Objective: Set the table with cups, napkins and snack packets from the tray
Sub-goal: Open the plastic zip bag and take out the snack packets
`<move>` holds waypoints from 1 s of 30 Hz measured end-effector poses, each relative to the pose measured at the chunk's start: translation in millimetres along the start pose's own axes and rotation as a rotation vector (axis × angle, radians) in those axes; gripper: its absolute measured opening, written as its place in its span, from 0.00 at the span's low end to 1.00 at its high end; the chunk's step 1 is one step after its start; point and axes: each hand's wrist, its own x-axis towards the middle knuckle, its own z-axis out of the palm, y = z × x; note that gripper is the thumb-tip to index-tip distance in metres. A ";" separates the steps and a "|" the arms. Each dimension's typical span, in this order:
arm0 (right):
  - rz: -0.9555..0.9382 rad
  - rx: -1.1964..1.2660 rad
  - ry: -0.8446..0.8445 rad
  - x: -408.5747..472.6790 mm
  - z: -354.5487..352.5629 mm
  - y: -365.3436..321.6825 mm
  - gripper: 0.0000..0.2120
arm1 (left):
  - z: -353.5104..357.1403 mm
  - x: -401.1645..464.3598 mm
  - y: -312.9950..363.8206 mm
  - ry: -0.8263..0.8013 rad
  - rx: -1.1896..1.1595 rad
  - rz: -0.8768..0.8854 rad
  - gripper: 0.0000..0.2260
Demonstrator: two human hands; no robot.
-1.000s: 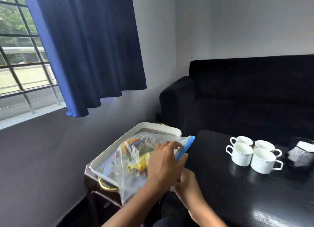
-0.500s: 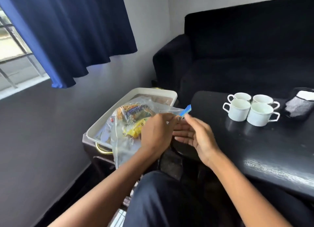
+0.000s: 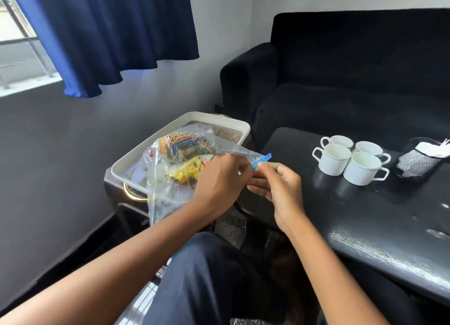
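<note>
Four white cups (image 3: 350, 163) clustered on tabletop (image 3: 365, 215). One clear bag (image 3: 168, 186) with two visible snack packets (image 3: 185, 147) over tray (image 3: 136, 159). Pinched at blue seal by fingers of left hand (image 3: 220, 178) and right hand (image 3: 280, 191)

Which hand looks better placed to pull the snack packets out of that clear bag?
Probably the left hand: it pinches the bag right beside the snack packets. The right hand holds the blue seal.

Right hand (image 3: 280, 186) now off the table, pinching the bag's blue seal (image 3: 262, 159).
</note>
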 end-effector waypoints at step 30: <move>-0.160 -0.216 0.075 -4.4 9.6 8.4 0.11 | -0.5 3.5 1.4 0.180 0.066 0.105 0.04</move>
